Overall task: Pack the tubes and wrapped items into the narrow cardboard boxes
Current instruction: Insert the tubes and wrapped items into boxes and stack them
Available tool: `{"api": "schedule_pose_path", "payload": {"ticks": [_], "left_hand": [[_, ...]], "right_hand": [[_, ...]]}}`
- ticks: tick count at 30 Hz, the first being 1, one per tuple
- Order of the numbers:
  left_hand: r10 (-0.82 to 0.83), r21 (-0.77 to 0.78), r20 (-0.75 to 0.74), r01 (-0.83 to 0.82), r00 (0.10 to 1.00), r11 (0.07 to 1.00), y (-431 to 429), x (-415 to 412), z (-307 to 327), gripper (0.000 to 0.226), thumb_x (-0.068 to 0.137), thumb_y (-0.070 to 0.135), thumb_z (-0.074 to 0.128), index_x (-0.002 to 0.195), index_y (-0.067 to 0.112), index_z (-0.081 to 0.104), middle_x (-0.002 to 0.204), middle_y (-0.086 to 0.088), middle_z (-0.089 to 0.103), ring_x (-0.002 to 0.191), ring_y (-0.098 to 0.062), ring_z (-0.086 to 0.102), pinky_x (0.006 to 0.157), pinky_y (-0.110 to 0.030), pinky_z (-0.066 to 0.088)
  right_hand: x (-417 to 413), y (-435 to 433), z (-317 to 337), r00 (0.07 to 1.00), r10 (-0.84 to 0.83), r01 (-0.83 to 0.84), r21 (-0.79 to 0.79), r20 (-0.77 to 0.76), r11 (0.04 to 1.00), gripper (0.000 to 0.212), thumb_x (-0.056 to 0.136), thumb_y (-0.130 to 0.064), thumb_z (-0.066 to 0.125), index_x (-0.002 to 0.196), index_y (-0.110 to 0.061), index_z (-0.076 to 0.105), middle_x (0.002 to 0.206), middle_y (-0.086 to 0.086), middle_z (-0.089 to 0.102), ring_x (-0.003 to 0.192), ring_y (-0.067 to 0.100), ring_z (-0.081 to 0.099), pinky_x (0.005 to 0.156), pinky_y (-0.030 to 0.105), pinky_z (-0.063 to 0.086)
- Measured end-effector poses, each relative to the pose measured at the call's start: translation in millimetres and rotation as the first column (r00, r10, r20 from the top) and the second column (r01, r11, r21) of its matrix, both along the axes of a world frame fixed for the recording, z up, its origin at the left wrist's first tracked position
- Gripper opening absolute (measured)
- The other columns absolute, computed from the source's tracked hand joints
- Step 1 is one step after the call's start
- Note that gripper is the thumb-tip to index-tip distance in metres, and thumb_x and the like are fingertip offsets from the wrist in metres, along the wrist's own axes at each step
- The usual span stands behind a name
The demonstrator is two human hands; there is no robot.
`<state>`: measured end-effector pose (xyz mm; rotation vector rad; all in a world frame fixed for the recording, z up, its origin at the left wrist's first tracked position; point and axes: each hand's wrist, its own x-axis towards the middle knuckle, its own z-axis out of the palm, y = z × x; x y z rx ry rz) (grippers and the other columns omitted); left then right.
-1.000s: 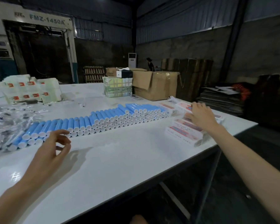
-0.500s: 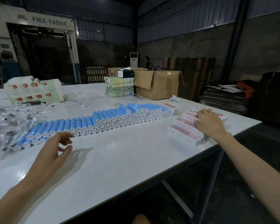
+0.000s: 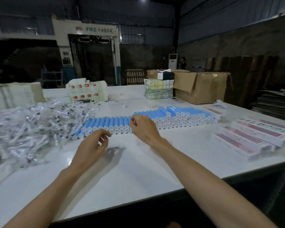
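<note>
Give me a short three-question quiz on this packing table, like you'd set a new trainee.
1. True or false: the right hand lies on the narrow boxes.
2. What is piled at the left side of the table? A) clear-wrapped items B) brown cartons C) wooden pallets
3. Fill in: the blue tubes have ___ caps facing the person.

Key
1. False: it is at the row of blue tubes; the narrow boxes lie apart, to its right.
2. A.
3. White.
</note>
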<state>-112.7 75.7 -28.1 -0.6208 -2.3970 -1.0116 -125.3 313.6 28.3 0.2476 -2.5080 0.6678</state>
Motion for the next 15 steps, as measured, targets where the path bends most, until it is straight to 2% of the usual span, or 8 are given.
{"api": "schedule_pose_path", "payload": {"ticks": [4,8,10,15], "left_hand": [[0.149,-0.094,-0.003,-0.149,0.989,0.984,-30,14,10,0.018,0.102,0.021,0.064,0.109,0.038,0.065,0.095,0.019,0.068,0.088,-0.001,0.064,0.078,-0.033,0.054],[0.242,-0.187,0.008,-0.237,0.970,0.953,-66,38,5,0.014,0.103,0.023,0.063,0.109,0.035,0.064,0.097,0.016,0.068,0.087,-0.005,0.065,0.081,-0.036,0.055],[0.271,-0.204,0.014,-0.263,0.962,0.943,-82,50,4,0.012,0.103,0.023,0.063,0.109,0.032,0.066,0.097,0.016,0.068,0.088,-0.006,0.064,0.083,-0.037,0.055],[0.421,-0.286,-0.037,-0.413,0.907,0.865,-118,68,12,0.015,0.104,0.026,0.062,0.117,0.029,0.067,0.106,0.013,0.069,0.100,-0.012,0.062,0.085,-0.039,0.055]], "right_hand": [[-13,-94,-9,0.988,0.154,-0.154,-0.146,-0.007,0.977,0.029,0.104,-0.027,0.050,0.082,-0.011,0.061,0.069,0.006,0.063,0.068,0.029,0.058,0.062,0.039,0.048],[-19,-159,-40,0.972,0.227,-0.210,-0.211,0.060,0.955,0.034,0.105,-0.038,0.048,0.089,-0.014,0.065,0.084,0.004,0.071,0.083,0.027,0.064,0.072,0.040,0.051],[-22,-173,-58,0.966,0.244,-0.229,-0.155,0.087,0.961,0.032,0.106,-0.037,0.048,0.088,-0.015,0.063,0.085,0.004,0.070,0.084,0.029,0.063,0.070,0.039,0.047],[-33,-175,-76,0.947,0.311,-0.314,0.030,0.075,0.949,0.032,0.105,-0.035,0.050,0.075,-0.021,0.050,0.068,-0.005,0.054,0.068,0.024,0.051,0.060,0.035,0.032]]}}
